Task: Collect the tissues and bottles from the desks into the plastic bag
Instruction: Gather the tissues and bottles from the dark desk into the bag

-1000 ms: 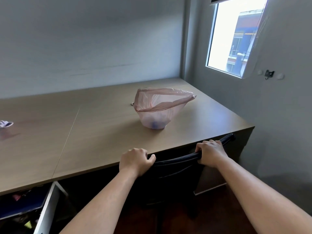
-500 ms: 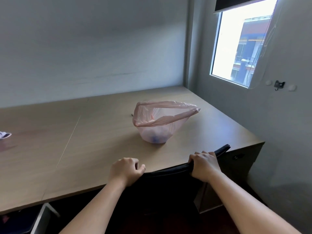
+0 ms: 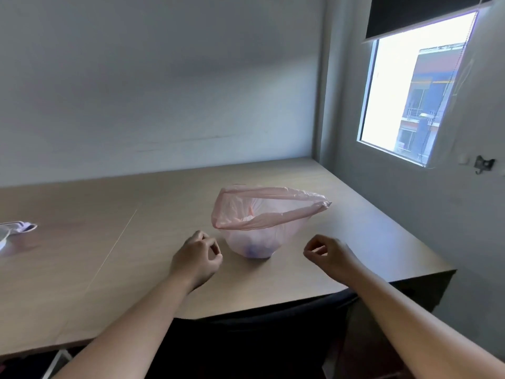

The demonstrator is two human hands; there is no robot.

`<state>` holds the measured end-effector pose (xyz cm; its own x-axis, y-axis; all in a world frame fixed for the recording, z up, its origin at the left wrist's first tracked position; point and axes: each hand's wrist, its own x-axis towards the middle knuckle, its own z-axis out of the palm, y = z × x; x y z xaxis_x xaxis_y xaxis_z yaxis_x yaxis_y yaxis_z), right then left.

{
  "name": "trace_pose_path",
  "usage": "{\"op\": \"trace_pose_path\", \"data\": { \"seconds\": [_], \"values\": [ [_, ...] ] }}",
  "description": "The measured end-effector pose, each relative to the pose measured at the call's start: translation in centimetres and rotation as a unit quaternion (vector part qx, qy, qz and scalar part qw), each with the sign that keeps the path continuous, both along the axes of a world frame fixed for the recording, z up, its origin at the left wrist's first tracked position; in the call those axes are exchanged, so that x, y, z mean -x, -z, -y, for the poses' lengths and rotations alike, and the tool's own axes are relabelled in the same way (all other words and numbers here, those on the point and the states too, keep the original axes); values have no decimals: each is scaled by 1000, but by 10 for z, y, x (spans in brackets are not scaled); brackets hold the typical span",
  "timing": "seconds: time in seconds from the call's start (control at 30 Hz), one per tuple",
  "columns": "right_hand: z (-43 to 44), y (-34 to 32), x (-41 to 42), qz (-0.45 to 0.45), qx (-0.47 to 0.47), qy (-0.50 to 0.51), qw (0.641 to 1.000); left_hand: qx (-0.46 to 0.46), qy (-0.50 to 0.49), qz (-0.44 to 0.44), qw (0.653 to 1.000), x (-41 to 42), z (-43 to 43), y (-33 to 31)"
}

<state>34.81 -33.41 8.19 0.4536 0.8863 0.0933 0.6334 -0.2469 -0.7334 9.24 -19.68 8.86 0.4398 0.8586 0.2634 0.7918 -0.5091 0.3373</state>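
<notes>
A thin pink plastic bag [image 3: 262, 217] stands open-mouthed on the wooden desk [image 3: 142, 242], with pale and bluish things showing faintly through its bottom. My left hand [image 3: 198, 258] hovers over the desk just left of the bag, fingers curled and holding nothing. My right hand [image 3: 326, 254] hovers just right of the bag, fingers also curled and empty. Neither hand touches the bag. A crumpled pale tissue or wrapper [image 3: 13, 232] lies on the desk at the far left edge of view.
A black chair back [image 3: 287, 310] sits tucked against the desk's front edge between my forearms. The desk's right end stops short of a grey wall with a window [image 3: 410, 99]. A white wall runs behind the desk.
Both hands have let go of the chair back and risen over the desk toward the two sides of the bag. The view has moved closer and tilted up.
</notes>
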Motion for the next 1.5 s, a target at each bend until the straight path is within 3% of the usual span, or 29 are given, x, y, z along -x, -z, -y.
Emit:
{"op": "trace_pose_path", "data": {
  "seconds": [0.1,0.2,0.4,0.47,0.53,0.6,0.73,0.87,1.07,1.17,1.5],
  "values": [
    [-33,-15,-14,-18,-39,50,998,-112,30,-15,993,-30,-33,-20],
    [-67,-20,-21,-8,-28,78,997,-193,75,-90,974,-63,-65,-33],
    [-162,-7,-38,14,134,67,989,-189,120,-359,906,-133,-157,-19],
    [-185,2,-47,52,198,65,977,-161,92,-387,903,-143,-181,-12],
    [-196,15,-54,73,260,55,961,-129,74,-352,924,-149,-194,-13],
    [-205,29,-60,94,260,65,959,-98,70,-265,957,-154,-204,-17],
    [-205,31,-81,40,103,175,978,-71,66,-83,992,-171,-228,-23],
    [-176,-15,-112,32,-1,235,972,-91,102,6,991,-209,-215,-57],
    [-53,-89,-144,88,-77,309,944,-99,191,111,970,-275,-130,-114],
    [41,-109,-146,82,-100,363,923,-155,294,172,927,-311,-61,-128],
    [353,-139,-79,31,-175,565,806,-75,487,193,848,-357,241,-139]
  ]
}}
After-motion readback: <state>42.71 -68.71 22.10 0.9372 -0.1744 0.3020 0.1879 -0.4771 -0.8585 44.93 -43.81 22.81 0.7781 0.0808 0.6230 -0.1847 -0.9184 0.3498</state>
